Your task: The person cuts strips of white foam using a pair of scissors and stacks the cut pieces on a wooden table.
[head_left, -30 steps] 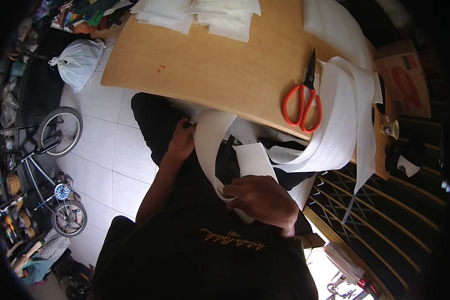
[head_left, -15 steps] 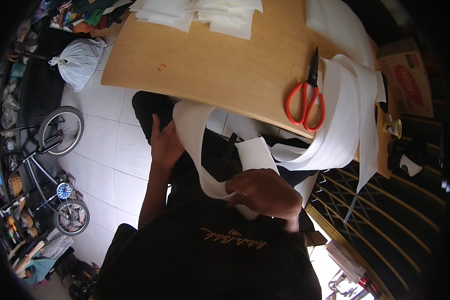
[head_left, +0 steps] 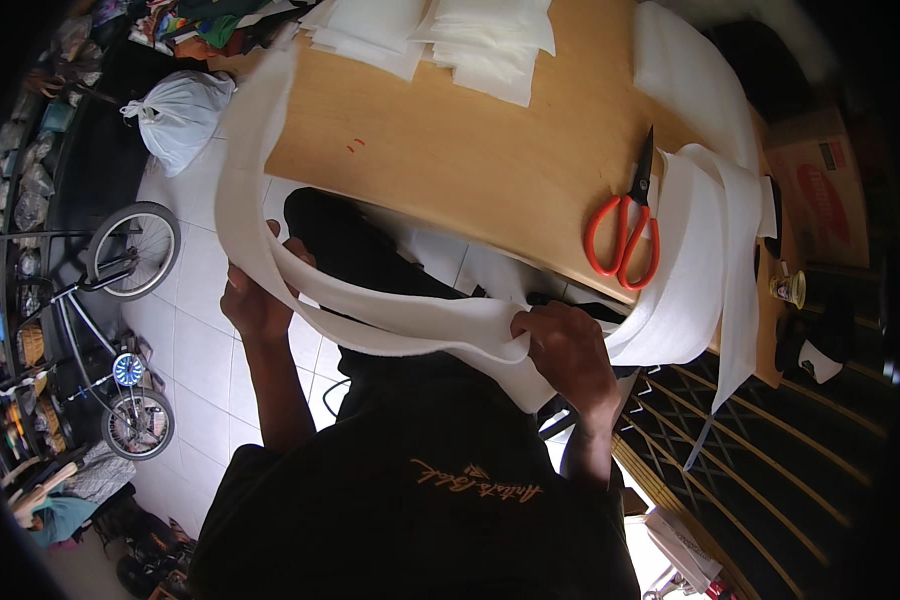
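A long white strip of soft, felt-like sheet (head_left: 390, 325) is stretched in front of my body, below the table's near edge. My left hand (head_left: 260, 295) is closed on it at the left, and a loop of the strip rises past that hand to the table's left corner. My right hand (head_left: 573, 355) pinches the folded strip on the other side, its fingertips partly hidden. Red-handled scissors (head_left: 625, 235) lie on the table near my right hand. More white strips (head_left: 675, 270) drape over the table's right edge beside them.
The wooden table (head_left: 450, 160) carries stacks of white cut pieces (head_left: 490, 50) at its far side and a white roll (head_left: 695, 85). A cardboard box (head_left: 818, 190) and a small yellow cup (head_left: 790, 289) stand right. A tied white bag (head_left: 180, 120) and a bicycle (head_left: 90, 335) are left.
My left hand has moved left and down and has closed on the strip, drawing out a long loop. My right hand has shifted right and up, still holding the strip.
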Demonstrator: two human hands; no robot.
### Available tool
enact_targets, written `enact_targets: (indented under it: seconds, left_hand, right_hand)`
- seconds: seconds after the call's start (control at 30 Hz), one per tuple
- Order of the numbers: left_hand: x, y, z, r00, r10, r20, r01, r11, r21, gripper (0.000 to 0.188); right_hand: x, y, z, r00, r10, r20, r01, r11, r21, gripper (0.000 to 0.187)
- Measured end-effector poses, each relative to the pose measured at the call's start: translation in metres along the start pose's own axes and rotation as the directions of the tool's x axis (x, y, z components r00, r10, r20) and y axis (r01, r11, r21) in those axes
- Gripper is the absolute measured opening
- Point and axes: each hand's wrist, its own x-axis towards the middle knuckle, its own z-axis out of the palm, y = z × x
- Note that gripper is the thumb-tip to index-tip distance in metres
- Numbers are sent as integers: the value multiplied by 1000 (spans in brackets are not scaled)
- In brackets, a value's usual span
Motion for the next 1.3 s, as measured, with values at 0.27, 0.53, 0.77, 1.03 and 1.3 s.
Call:
enact_targets:
  seconds: [0.27, 0.53, 0.77, 1.03, 1.3]
  left_hand:
    - [72, 7, 28, 929, 304, -210, -207, 899, 386, 25]
    - [73, -79, 90, 997, 73, -37, -20, 650, 760, 17]
    - [59, -107, 106, 990, -97, 104, -20, 626, 780, 18]
    - [60, -109, 111, 981, -150, 123, -17, 565, 825, 16]
    - [57, -110, 114, 974, -208, 90, 34, 529, 848, 17]
  right_hand:
    - [23, 38, 75, 941, 71, -331, -80, 997, -11, 26]
    - [21, -17, 3, 862, 377, -339, -153, 832, 534, 46]
    - [23, -13, -33, 550, 168, -818, 414, 795, 442, 48]
    - [32, -23, -52, 741, 108, -663, 368, 760, 535, 22]
    - [39, -19, -67, 749, 35, -662, 409, 762, 503, 19]
